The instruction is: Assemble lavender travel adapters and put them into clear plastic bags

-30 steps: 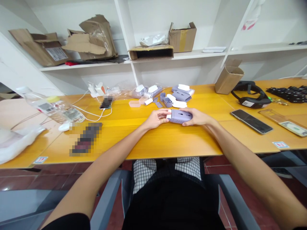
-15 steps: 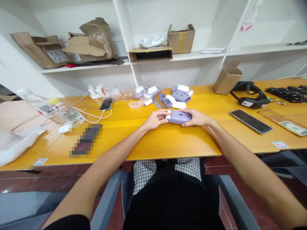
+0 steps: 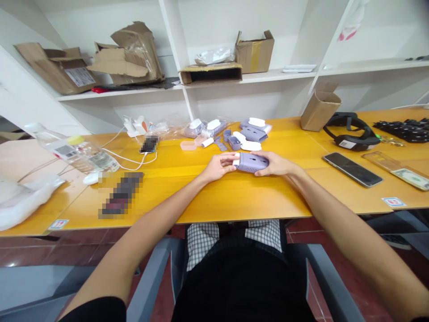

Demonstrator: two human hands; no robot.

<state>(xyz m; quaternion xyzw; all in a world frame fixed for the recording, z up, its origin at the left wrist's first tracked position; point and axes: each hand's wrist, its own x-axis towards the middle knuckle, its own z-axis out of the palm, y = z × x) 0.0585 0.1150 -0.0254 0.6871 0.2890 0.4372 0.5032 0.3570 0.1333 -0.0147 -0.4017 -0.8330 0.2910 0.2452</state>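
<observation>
A light purple plastic case (image 3: 250, 162) with small slots on top and a pattern of holes along its side lies sideways between my hands, just above or on the table. My right hand (image 3: 276, 164) is wrapped round its right end. At the left end, my left hand (image 3: 221, 167) pinches a white piece (image 3: 236, 160) that sits against the case's mouth; how deep it goes in is hidden. Behind them is a similar purple case (image 3: 254, 133), along with a small purple cup (image 3: 234, 143), white oval lids (image 3: 251, 146) and small flat purple pieces (image 3: 221, 146).
Bagged purple parts (image 3: 214, 127) and a pale pink tray (image 3: 188, 145) lie farther back. To the right are a phone (image 3: 352, 169), a black headset (image 3: 351, 134) and a cardboard box (image 3: 320, 109). Clear bottles (image 3: 55, 147) and a white cable (image 3: 134, 161) are on the left.
Both hands keep the same hold on the case and the white piece. The whole view has shifted very slightly; nothing else visibly differs.
</observation>
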